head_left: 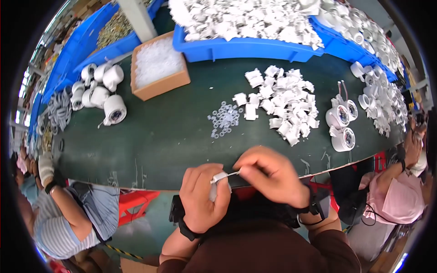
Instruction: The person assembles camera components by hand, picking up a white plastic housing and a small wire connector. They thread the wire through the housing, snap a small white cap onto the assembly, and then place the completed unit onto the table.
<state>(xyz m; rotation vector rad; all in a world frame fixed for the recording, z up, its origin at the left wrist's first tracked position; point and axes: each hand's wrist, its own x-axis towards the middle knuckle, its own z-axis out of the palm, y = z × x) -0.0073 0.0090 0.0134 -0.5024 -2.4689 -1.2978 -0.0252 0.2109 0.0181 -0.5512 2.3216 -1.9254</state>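
At the table's near edge, my left hand (200, 198) is closed around a small white plastic part (219, 177), and much of the part is hidden by the fingers. My right hand (273, 177), slightly blurred, pinches the end of a thin pale strip (233, 173) that reaches to that part. Beyond my hands lies a pile of small translucent rings (224, 119). To its right is a heap of white plastic brackets (289, 102). Several round white housings (343, 139), some with wires, stand farther right.
Blue bins (246, 51) of white parts line the back, beside a cardboard box (159, 88) of clear pieces. White cylindrical units (114, 109) sit at left, white rings (378, 98) at far right. Co-workers sit on both sides: a striped shirt (63, 227) left, a pink top (396, 200) right.
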